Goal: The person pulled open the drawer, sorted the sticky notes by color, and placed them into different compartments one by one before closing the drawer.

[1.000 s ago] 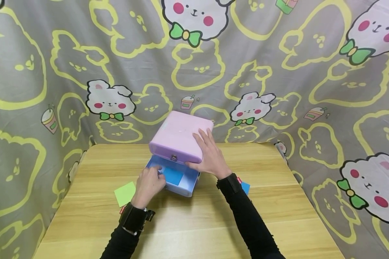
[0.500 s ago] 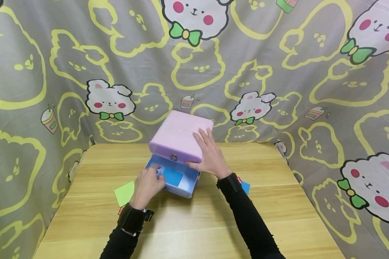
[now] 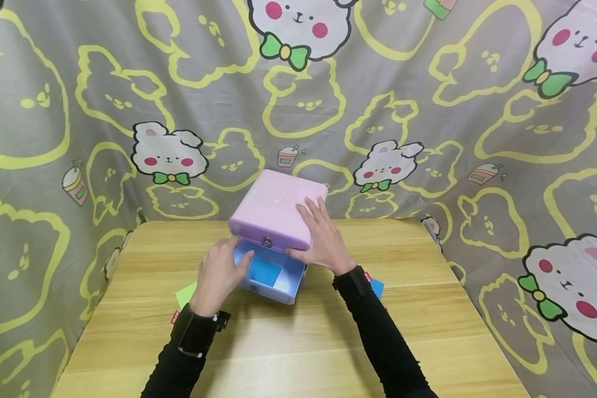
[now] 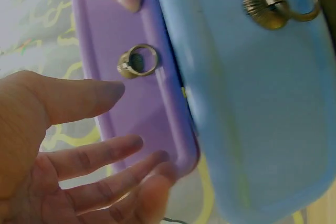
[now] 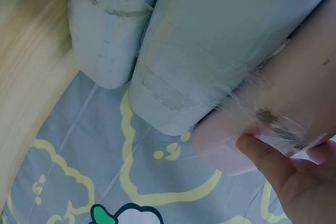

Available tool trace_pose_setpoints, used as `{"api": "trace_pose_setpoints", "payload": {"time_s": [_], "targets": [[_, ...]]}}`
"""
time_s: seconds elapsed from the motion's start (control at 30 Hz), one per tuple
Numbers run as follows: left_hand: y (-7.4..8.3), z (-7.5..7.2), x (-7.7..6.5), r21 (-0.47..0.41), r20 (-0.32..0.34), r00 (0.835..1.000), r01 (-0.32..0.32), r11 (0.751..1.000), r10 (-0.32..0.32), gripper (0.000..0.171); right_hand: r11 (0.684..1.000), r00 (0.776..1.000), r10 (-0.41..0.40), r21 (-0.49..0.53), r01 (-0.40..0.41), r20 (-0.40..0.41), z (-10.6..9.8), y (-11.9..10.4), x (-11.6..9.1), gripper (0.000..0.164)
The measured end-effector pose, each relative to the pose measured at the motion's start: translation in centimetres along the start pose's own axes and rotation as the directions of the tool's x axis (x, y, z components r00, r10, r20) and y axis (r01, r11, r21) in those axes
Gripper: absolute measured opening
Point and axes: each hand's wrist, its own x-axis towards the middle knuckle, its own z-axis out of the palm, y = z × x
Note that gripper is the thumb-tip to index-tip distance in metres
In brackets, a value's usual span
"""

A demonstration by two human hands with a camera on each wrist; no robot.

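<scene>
A small drawer box with a pink top [image 3: 273,199] stands at the table's far side. Its blue drawer [image 3: 281,296] is pulled out, with a blue paper square [image 3: 263,271] on the drawer floor. My left hand [image 3: 216,276] is at the drawer's left side, fingertips by the lower left of the purple front [image 3: 249,229]. In the left wrist view its fingers are spread before that front, beside a ring pull [image 4: 142,60]; nothing is between them. My right hand [image 3: 325,243] rests straight, spread fingers on the top's right side, with its thumb at the purple front's corner.
A yellow-green paper square [image 3: 185,293] lies on the wooden table [image 3: 278,354], partly behind the left wrist. Another blue paper square [image 3: 376,288] shows beyond the right wrist. A patterned grey curtain [image 3: 413,127] rises close behind the box.
My left hand has come up out of the blue drawer towards the purple front, its fingers opening from a curl. The right hand, box and blue square have not visibly moved.
</scene>
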Motion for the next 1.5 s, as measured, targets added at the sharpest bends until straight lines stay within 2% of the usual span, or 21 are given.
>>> {"api": "trace_pose_setpoints", "payload": {"time_s": [0.1,0.2,0.33,0.4,0.5,0.63,0.87,1.03,1.17,1.33,1.5], "targets": [[0.3,-0.3,0.2,0.007,-0.050,0.997,-0.052,0.999,0.053,0.041,1.000,1.000,0.007,0.003,-0.007,0.003,0.0,0.0,0.0,0.112],[0.5,-0.3,0.5,0.026,-0.105,0.987,-0.119,0.993,0.121,0.043,1.000,1.000,0.004,0.003,-0.004,0.003,0.0,-0.1,-0.1,0.112],[0.7,-0.4,1.4,0.103,-0.126,0.968,-0.204,0.974,0.216,0.058,1.000,1.000,-0.003,-0.005,0.003,0.004,0.0,-0.1,-0.1,0.111],[0.6,-0.5,2.1,0.140,-0.090,0.963,-0.239,0.961,0.253,0.064,1.000,1.000,-0.005,-0.007,0.005,0.004,0.0,-0.1,-0.1,0.111],[0.6,-0.7,3.2,0.171,0.026,0.957,-0.289,0.942,0.289,0.070,1.000,1.000,-0.004,-0.005,0.004,0.003,0.0,-0.1,0.0,0.110],[0.6,-0.9,4.7,0.182,0.178,0.929,-0.354,0.917,0.323,0.075,1.000,1.000,-0.006,0.003,0.006,0.000,-0.1,0.0,0.1,0.110],[0.3,-1.1,6.9,0.196,0.314,0.898,-0.380,0.904,0.309,0.088,1.000,1.000,0.004,0.002,-0.004,0.013,0.0,0.0,0.0,0.110],[0.2,-0.9,8.4,0.215,0.368,0.868,-0.427,0.878,0.332,0.096,1.000,0.999,0.022,0.004,-0.022,0.031,-0.1,0.0,0.0,0.110],[0.3,-0.9,9.3,0.178,0.412,0.854,-0.417,0.892,0.317,0.099,1.000,0.999,0.025,0.011,-0.025,0.039,-0.2,0.0,0.0,0.110],[0.6,-0.8,10.4,0.151,0.480,0.844,-0.347,0.926,0.238,0.106,1.000,0.999,0.022,0.005,-0.022,0.040,-0.3,-0.1,0.0,0.110],[0.7,-0.8,11.5,0.185,0.516,0.835,-0.326,0.927,0.191,0.116,1.000,0.999,0.021,0.004,-0.021,0.033,-0.3,0.0,0.0,0.107]]}}
